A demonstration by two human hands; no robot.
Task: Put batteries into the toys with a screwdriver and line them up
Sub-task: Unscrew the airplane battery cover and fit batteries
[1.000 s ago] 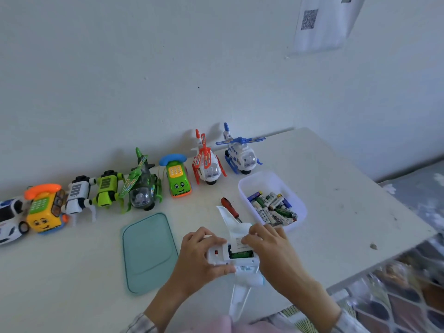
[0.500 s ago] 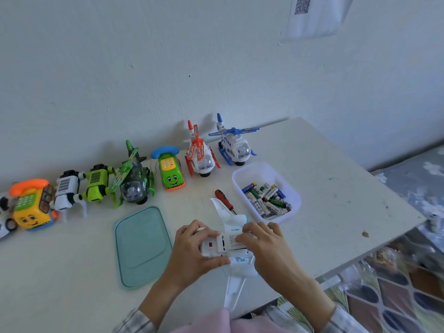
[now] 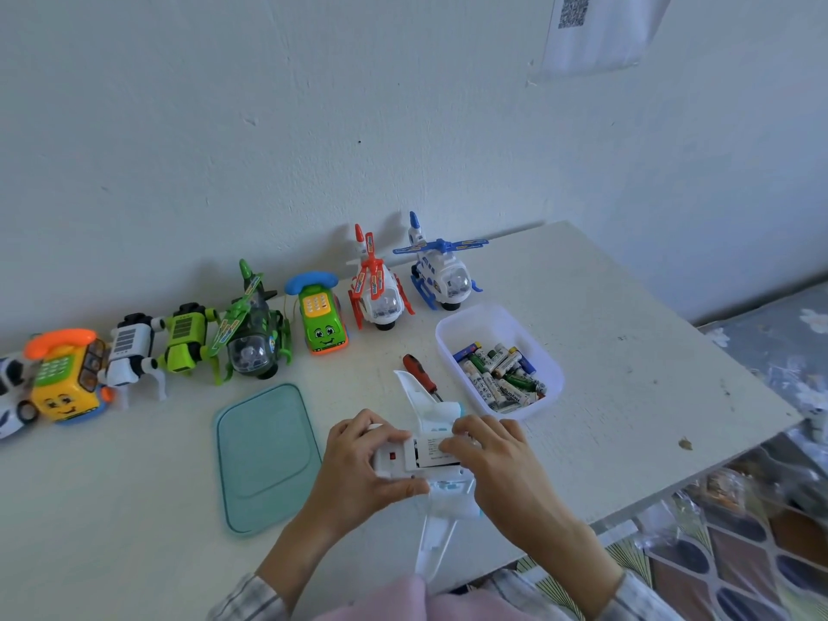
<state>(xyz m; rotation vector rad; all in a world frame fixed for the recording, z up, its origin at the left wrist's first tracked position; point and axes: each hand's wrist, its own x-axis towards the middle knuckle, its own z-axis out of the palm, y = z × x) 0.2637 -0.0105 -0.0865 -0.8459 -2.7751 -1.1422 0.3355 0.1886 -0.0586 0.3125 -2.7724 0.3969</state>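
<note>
No text can be read with certainty. A paper sheet (image 3: 596,33) on the wall carries a QR code, cut off at the top edge. The white toy plane (image 3: 430,454) bears a white label with small print, too fine to read. The batteries (image 3: 499,376) in the tray show printed wrappers, lettering illegible. The helicopter rotor stickers are likewise unreadable.

Both hands hold a white toy airplane (image 3: 437,445) upside down on the table (image 3: 627,396). The left hand (image 3: 365,463) grips its body, and the right hand (image 3: 502,463) presses fingers on the battery cover. A red screwdriver (image 3: 419,371) lies beside a tray of batteries (image 3: 499,374). A teal lid (image 3: 264,454) lies to the left.
</note>
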